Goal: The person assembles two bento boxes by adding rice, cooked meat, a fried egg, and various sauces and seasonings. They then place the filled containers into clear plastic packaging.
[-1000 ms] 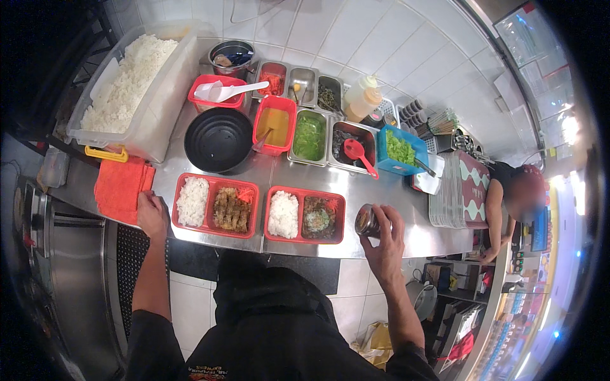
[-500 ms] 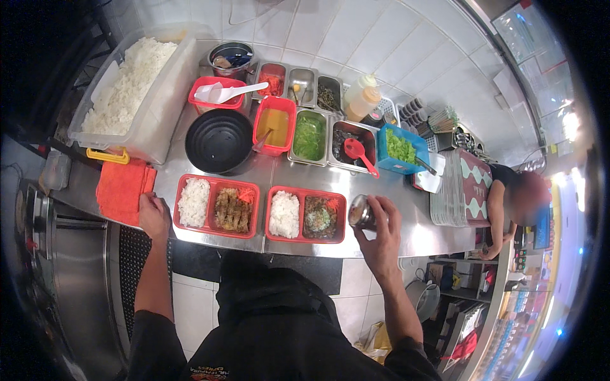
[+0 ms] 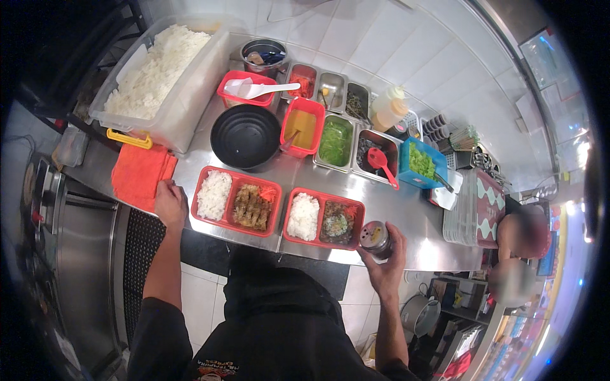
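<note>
In my right hand is a shaker jar with a dark body and a holed metal top, which faces up toward me. It is just right of a red bento box with white rice, a minced dark topping and red shreds. My left hand rests at the counter's front edge beside a folded orange cloth, fingers loosely bent and holding nothing that I can see. Between the hands lies a second red bento box, holding rice, sliced brown cutlet and red shreds.
Behind the boxes are a black bowl, a red tub of yellow liquid, a steel pan of shredded greens, a red ladle and a blue lettuce tub. A rice bin stands left, stacked trays right, near another person.
My right hand has turned and lowered the shaker jar, so its holed top now shows. The view has shifted, and the other person at the right has changed position. My left hand stays by the cloth.
</note>
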`<action>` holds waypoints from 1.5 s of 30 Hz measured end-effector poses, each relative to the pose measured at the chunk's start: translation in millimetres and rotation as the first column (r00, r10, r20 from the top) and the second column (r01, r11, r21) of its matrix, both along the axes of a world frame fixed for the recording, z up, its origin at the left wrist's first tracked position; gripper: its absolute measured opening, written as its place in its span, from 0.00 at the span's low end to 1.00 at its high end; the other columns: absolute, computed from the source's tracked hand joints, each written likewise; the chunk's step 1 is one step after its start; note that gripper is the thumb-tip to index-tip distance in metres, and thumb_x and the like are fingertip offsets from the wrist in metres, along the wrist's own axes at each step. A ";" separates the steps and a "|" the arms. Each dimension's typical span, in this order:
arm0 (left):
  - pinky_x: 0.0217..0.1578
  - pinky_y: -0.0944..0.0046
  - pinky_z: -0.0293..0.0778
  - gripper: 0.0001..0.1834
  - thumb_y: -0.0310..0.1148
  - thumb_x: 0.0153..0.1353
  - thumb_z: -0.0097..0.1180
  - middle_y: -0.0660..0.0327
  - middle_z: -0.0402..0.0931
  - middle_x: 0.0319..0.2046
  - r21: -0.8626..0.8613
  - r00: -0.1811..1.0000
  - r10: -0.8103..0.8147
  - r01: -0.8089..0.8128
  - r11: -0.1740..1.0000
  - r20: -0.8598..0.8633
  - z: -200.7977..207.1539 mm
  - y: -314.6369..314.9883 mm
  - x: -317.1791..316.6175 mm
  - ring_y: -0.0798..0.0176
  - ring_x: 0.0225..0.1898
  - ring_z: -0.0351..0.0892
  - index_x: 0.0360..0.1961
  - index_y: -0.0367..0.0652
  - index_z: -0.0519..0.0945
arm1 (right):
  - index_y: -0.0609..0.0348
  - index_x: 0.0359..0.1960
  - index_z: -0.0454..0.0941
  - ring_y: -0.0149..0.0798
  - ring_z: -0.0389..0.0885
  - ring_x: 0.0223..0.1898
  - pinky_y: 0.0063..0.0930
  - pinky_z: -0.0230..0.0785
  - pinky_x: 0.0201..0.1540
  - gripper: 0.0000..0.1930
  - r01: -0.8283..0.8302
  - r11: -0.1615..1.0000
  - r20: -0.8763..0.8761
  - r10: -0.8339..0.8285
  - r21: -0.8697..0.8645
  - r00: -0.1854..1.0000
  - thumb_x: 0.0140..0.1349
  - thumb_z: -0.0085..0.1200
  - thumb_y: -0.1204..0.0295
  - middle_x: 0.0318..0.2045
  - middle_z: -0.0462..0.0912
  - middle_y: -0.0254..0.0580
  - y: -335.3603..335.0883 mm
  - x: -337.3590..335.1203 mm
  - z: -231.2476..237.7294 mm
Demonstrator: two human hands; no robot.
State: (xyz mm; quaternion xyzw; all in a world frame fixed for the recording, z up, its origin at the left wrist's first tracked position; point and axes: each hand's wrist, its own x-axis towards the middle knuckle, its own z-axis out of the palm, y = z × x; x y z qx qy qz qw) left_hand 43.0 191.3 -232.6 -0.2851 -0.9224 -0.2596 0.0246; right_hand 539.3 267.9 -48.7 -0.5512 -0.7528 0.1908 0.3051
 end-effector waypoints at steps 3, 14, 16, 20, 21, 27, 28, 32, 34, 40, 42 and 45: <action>0.44 0.44 0.76 0.11 0.36 0.68 0.52 0.51 0.84 0.42 0.000 1.000 0.009 -0.009 1.000 -0.013 1.7 -0.9 0.6 0.41 0.43 0.83 0.46 0.43 0.79 | 0.55 0.67 0.72 0.53 0.74 0.63 0.41 0.73 0.64 0.43 -0.108 0.994 0.005 0.108 -0.020 0.994 0.45 0.77 0.78 0.62 0.73 0.50 7.6 -26.5 -0.9; 0.45 0.44 0.76 0.11 0.34 0.68 0.52 0.49 0.84 0.42 0.048 1.000 -0.008 0.008 0.999 -0.002 1.6 -0.6 1.2 0.40 0.43 0.83 0.46 0.41 0.78 | 0.52 0.67 0.73 0.53 0.72 0.64 0.45 0.72 0.65 0.44 -0.278 0.960 0.123 0.273 0.027 0.954 0.43 0.77 0.77 0.62 0.73 0.47 25.6 -70.0 -6.7; 0.45 0.44 0.76 0.11 0.34 0.68 0.52 0.48 0.84 0.42 0.035 1.000 -0.004 0.004 0.999 0.000 0.7 -3.0 -0.4 0.40 0.43 0.83 0.46 0.41 0.78 | 0.52 0.66 0.73 0.53 0.72 0.64 0.45 0.71 0.65 0.43 -0.281 0.960 0.124 0.277 0.011 0.953 0.44 0.77 0.77 0.62 0.73 0.47 31.9 -74.2 -5.1; 0.45 0.44 0.76 0.11 0.35 0.68 0.52 0.48 0.84 0.42 0.025 1.000 -0.004 0.004 1.000 0.008 1.8 -2.6 0.2 0.40 0.43 0.83 0.46 0.42 0.78 | 0.51 0.66 0.74 0.54 0.72 0.65 0.45 0.72 0.65 0.43 -0.300 0.951 0.205 0.280 0.078 0.938 0.42 0.76 0.77 0.62 0.73 0.47 42.4 -80.5 -2.5; 0.45 0.44 0.76 0.11 0.35 0.68 0.52 0.48 0.84 0.42 0.029 1.000 -0.006 0.006 1.000 0.004 1.8 -2.5 0.4 0.40 0.43 0.83 0.46 0.42 0.78 | 0.50 0.66 0.74 0.55 0.72 0.65 0.45 0.72 0.65 0.44 -0.287 0.950 0.207 0.259 0.121 0.944 0.42 0.76 0.78 0.62 0.73 0.47 43.8 -80.7 -4.8; 0.45 0.45 0.76 0.11 0.34 0.67 0.52 0.48 0.84 0.43 0.012 0.999 0.007 -0.008 1.000 0.032 5.6 -2.8 0.6 0.40 0.44 0.83 0.46 0.42 0.78 | 0.48 0.66 0.74 0.57 0.71 0.66 0.47 0.71 0.66 0.43 -0.320 0.942 0.263 0.286 0.097 0.921 0.41 0.75 0.79 0.62 0.73 0.46 32.0 -78.8 3.3; 0.45 0.45 0.76 0.11 0.34 0.67 0.52 0.48 0.84 0.43 0.023 1.000 0.001 -0.002 1.000 0.020 5.0 -2.7 0.3 0.40 0.44 0.83 0.46 0.42 0.78 | 0.48 0.66 0.75 0.57 0.71 0.66 0.48 0.71 0.66 0.43 -0.315 0.942 0.266 0.276 0.115 0.924 0.41 0.75 0.80 0.63 0.73 0.46 26.9 -77.6 3.6; 0.45 0.45 0.76 0.11 0.34 0.67 0.52 0.48 0.84 0.43 0.044 1.000 -0.007 0.006 0.999 0.014 1.1 -1.7 -1.0 0.41 0.44 0.83 0.46 0.42 0.78 | 0.48 0.66 0.75 0.57 0.71 0.66 0.48 0.71 0.66 0.43 -0.309 0.945 0.255 0.276 0.102 0.927 0.42 0.75 0.80 0.63 0.73 0.46 12.3 -71.6 3.5; 0.45 0.44 0.76 0.11 0.34 0.67 0.52 0.48 0.84 0.43 0.035 1.000 -0.001 0.000 0.999 0.018 1.2 -1.7 -1.6 0.41 0.44 0.83 0.46 0.41 0.78 | 0.48 0.66 0.75 0.57 0.71 0.66 0.48 0.71 0.66 0.43 -0.322 0.942 0.244 0.291 0.097 0.925 0.42 0.76 0.80 0.63 0.73 0.46 11.6 -68.7 2.1; 0.45 0.44 0.76 0.11 0.34 0.67 0.52 0.49 0.84 0.43 0.029 1.000 0.001 -0.001 1.000 0.018 5.5 -1.7 1.5 0.41 0.44 0.83 0.46 0.41 0.78 | 0.51 0.64 0.75 0.56 0.72 0.65 0.48 0.70 0.66 0.42 -0.279 0.942 0.265 0.225 0.188 0.938 0.40 0.71 0.84 0.61 0.75 0.46 26.3 -78.8 9.9; 0.45 0.44 0.76 0.11 0.34 0.67 0.52 0.49 0.84 0.43 0.050 1.000 -0.012 0.012 0.999 0.003 6.2 0.0 0.9 0.41 0.44 0.83 0.45 0.41 0.78 | 0.51 0.64 0.75 0.56 0.72 0.65 0.48 0.70 0.66 0.41 -0.289 0.937 0.272 0.231 0.196 0.934 0.42 0.70 0.84 0.61 0.75 0.46 34.6 -80.0 6.8; 0.45 0.44 0.76 0.10 0.34 0.67 0.52 0.49 0.84 0.43 0.071 1.000 -0.020 0.021 0.997 -0.015 2.9 -0.7 0.7 0.41 0.43 0.84 0.45 0.41 0.78 | 0.49 0.65 0.74 0.58 0.71 0.66 0.49 0.70 0.66 0.42 -0.331 0.928 0.311 0.267 0.175 0.912 0.42 0.70 0.83 0.61 0.74 0.47 41.2 -76.0 5.9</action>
